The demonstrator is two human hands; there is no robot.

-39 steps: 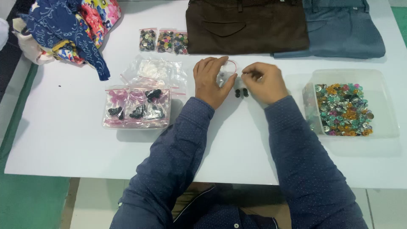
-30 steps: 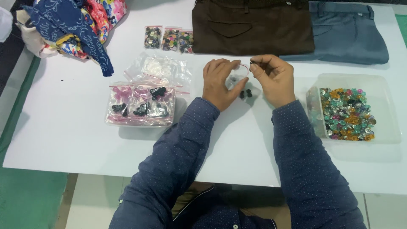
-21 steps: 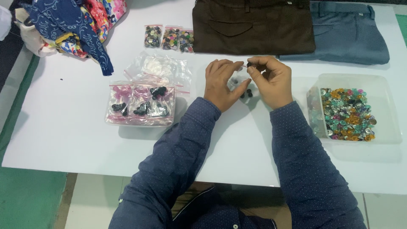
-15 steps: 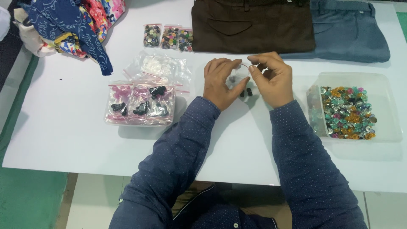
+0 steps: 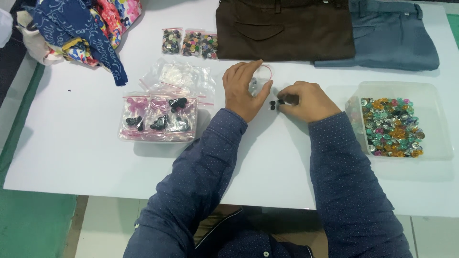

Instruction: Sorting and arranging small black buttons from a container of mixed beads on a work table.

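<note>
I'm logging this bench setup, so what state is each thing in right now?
small clear bag: on the table, held by the left hand
dark buttons: loose, at the right hand
plastic tub: uncovered, holding coloured buttons
brown trousers: folded

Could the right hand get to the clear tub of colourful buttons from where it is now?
Probably yes. The right hand rests on the white table by a few dark buttons, and the clear tub sits open-topped just to its right, with only bare table between them.
</note>
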